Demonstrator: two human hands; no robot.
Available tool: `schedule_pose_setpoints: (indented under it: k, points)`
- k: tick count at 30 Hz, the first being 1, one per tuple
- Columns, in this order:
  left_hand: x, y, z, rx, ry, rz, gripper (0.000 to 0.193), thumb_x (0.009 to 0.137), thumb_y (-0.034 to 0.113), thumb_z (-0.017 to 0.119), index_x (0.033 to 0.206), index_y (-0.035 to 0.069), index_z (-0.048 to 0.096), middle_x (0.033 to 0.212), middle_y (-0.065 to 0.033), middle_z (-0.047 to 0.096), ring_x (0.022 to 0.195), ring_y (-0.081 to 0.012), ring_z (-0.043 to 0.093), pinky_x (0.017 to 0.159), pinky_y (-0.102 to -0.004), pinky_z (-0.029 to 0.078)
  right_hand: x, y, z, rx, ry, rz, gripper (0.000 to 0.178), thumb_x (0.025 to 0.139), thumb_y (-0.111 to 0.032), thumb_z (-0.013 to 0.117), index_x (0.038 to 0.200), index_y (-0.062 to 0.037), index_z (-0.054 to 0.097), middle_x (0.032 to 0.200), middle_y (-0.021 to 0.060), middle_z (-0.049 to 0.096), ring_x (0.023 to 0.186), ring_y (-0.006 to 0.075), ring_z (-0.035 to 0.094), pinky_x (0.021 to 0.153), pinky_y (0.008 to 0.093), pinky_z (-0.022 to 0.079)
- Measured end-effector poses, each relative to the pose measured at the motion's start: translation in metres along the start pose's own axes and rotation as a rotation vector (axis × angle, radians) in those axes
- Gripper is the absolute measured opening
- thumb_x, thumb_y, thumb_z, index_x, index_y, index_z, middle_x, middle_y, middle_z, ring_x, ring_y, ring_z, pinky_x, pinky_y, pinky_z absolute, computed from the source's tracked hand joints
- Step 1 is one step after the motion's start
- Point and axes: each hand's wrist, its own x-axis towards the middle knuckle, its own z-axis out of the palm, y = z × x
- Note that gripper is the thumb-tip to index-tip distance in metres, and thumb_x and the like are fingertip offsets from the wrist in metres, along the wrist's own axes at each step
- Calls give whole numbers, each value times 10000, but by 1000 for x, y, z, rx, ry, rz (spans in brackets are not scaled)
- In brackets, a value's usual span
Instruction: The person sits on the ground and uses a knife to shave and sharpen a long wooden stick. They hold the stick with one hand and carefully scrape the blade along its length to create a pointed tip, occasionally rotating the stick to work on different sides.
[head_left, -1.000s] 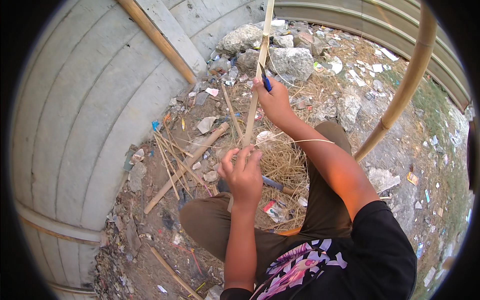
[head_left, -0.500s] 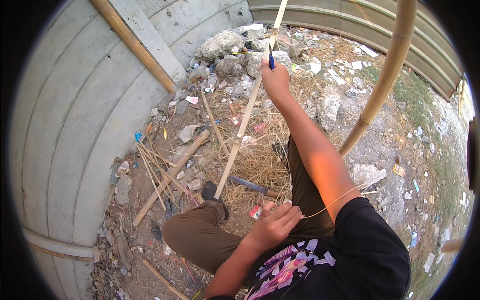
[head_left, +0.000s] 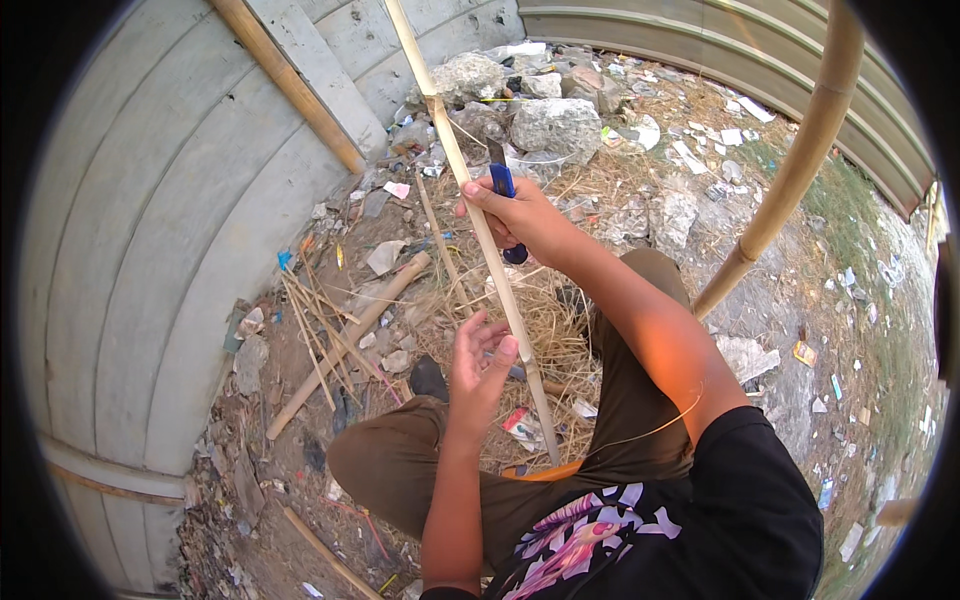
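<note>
A long pale bamboo strip (head_left: pixel 447 140) slants across the view, its lower end near my lap. My right hand (head_left: pixel 525 222) is closed around a blue utility knife (head_left: pixel 502 180) with the blade out, and its thumb presses the strip as well. Lower down, my left hand (head_left: pixel 478 372) is open beside the strip, fingers apart; whether its thumb touches the strip I cannot tell. A thin curled fibre (head_left: pixel 660 425) hangs by my right upper arm. Partly hidden behind the strip, a wooden knife handle (head_left: pixel 562 388) lies on the ground.
An upright bamboo pole (head_left: pixel 755 235) stands close to my right arm. A bamboo pole (head_left: pixel 345 345) and several thin sticks (head_left: pixel 305 320) lie at left, with dry shavings (head_left: pixel 545 315) between my legs. Grey wall panels (head_left: pixel 190 250) rise at left; rocks (head_left: pixel 555 130) lie ahead.
My right hand has come nearer with the knife, and the strip's lower end has swung from my foot to my lap. My left hand has risen toward the strip and opened.
</note>
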Motion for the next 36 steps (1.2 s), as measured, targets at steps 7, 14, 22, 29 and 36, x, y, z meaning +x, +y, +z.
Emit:
schedule_pose_setpoints:
  k: [7,14,22,29,36]
  points:
    - [2,2,11,-354,-243,-199,435,1100,395,384,1157,-7,540,672,-1,481,575,-101,494,561,-274,461,2,6,4,-98,44,-70,400,1042,-397,550,919,-39,682,524,-39,433,458,84,408,459,276,294]
    - [-7,13,11,-334,-114,-238,398,1099,407,390,992,43,510,605,46,330,480,-48,339,443,-242,358,-1,11,-2,-1112,329,-414,235,951,-279,588,883,-70,673,679,198,637,670,425,639,605,506,480]
    - [-9,-5,4,131,129,-101,364,1101,389,391,933,85,501,615,41,380,514,-54,374,458,-245,341,-5,22,3,-1573,249,-361,197,839,-273,682,809,-80,658,634,122,666,589,329,690,520,444,536]
    - [-24,8,6,733,254,106,322,1093,253,409,902,6,488,607,-114,488,517,-219,478,514,-403,381,-1,37,12,-1516,322,-408,161,854,-199,636,778,-59,658,643,137,682,575,338,694,508,430,534]
    - [-48,24,11,857,210,15,277,1081,202,419,918,-10,493,611,-196,525,534,-382,535,530,-464,395,11,37,-3,-1471,358,-352,111,820,-189,667,821,-80,688,689,132,698,617,340,700,553,459,538]
